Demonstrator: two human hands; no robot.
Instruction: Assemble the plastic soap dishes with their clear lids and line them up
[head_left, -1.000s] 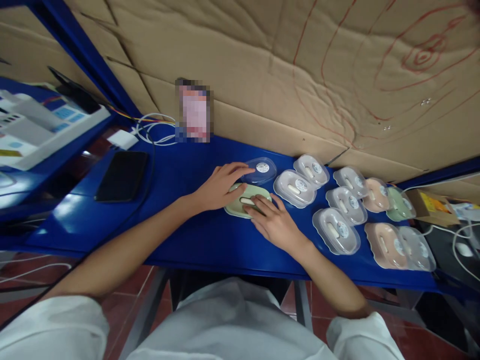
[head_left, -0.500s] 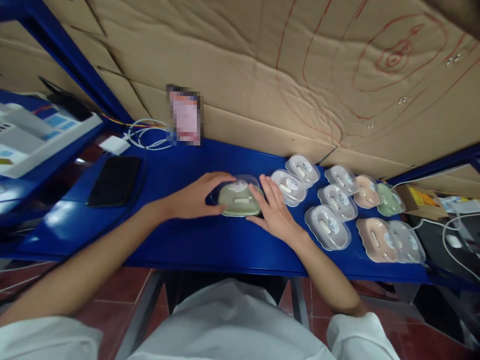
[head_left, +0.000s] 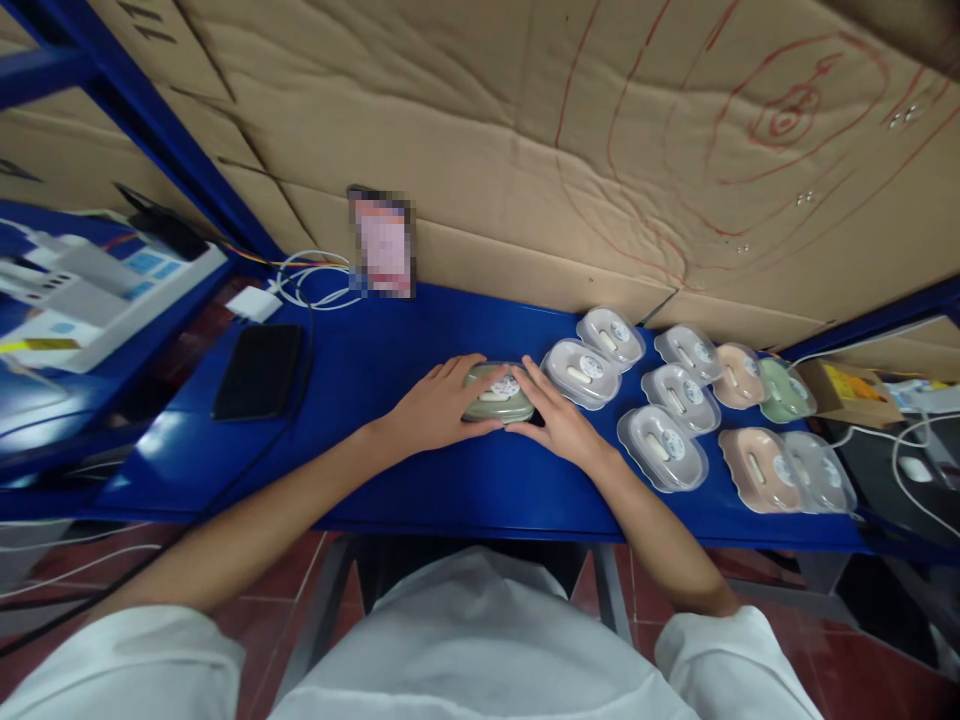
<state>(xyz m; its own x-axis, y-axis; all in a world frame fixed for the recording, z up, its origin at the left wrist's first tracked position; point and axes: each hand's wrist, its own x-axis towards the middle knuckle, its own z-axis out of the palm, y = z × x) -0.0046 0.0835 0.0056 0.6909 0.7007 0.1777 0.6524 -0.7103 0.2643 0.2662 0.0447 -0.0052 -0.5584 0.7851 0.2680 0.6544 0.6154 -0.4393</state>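
A green soap box [head_left: 491, 408] with a clear lid and a round label sits on the blue table in front of me. My left hand [head_left: 451, 400] grips its left side, fingers over the lid and thumb at the near edge. On the opposite side, my right hand [head_left: 553, 410] presses its fingers against the lid, its thumb low at the front. The hands nearly meet across the box and hide much of it. Just right of my right hand rests a pale clear-lidded soap box [head_left: 581, 374].
Several more lidded boxes stand to the right, among them a peach one [head_left: 759, 470] and another green one [head_left: 786, 390]. Left lie a black phone [head_left: 257, 371] and a white charger [head_left: 253, 302] with cables. A cardboard wall [head_left: 480, 180] rises behind the blue table [head_left: 450, 490].
My left hand has moved right and further over the green soap box. The clear lid, earlier offset to the left and rear, now lies over the box. The view has shifted slightly.
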